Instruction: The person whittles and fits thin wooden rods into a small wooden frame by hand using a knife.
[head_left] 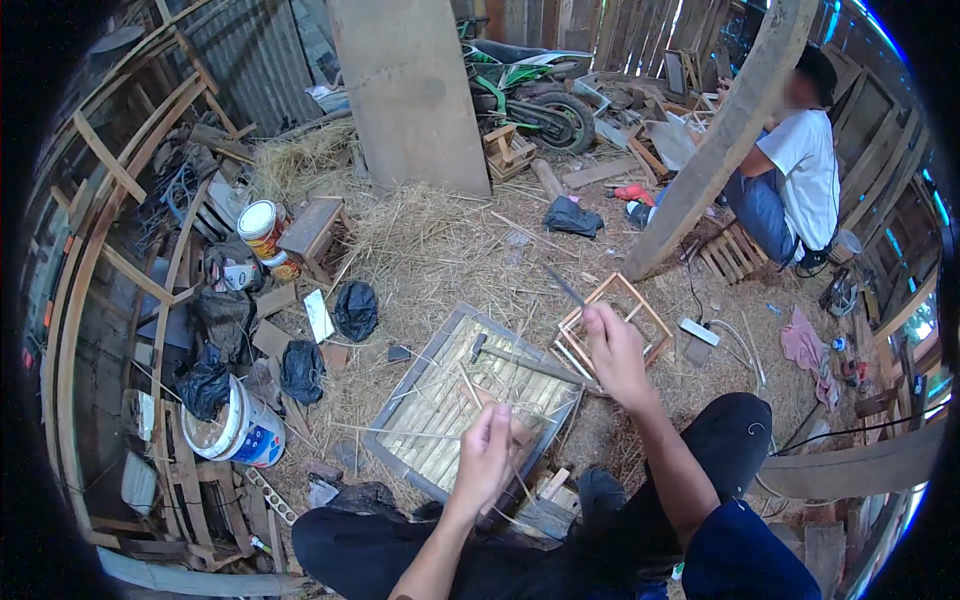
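My left hand [485,455] is closed with thumb and fingers pinched on a thin pale wooden strip [395,432]. Raised to the right, my right hand [617,355] grips a knife whose dark narrow blade [563,285] points up and away to the left. Beneath both hands lies a slatted wooden panel [420,405] with a grey border. A hammer [530,361] rests across its far right part, its head on the slats. Several thin strips are scattered on the panel. Just beyond my right hand is a small wooden frame [660,343] on the straw.
A leaning wooden post [715,145] rises at the right, near a crouching person in a white shirt [808,170]. Buckets [240,425] and black plastic bags [355,310] stand left. A power strip [699,331] with cables lies right. A green motorbike [530,95] stands behind.
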